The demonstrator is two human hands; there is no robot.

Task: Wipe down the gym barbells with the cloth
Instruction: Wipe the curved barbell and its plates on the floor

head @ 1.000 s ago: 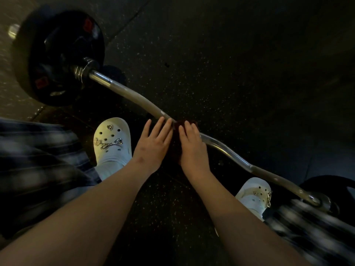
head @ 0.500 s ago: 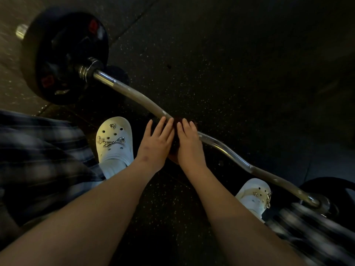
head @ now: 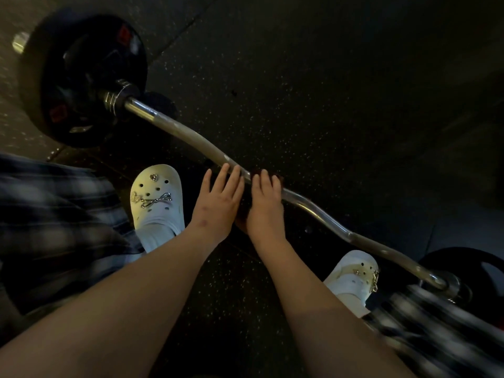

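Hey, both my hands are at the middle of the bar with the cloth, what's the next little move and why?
Probably slide the cloth under your right hand along the bar toward the right plate. Both hands sit at the centre, the left hand flat beside the cloth, and long stretches of bar lie bare either side, so wiping outward seems natural.

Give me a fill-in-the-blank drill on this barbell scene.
The barbell lies on the ____. The left hand and right hand rest near the bar's ____. The dark cloth shows between the two ____. The left clog is ____.
Missing words: floor; middle; hands; white.
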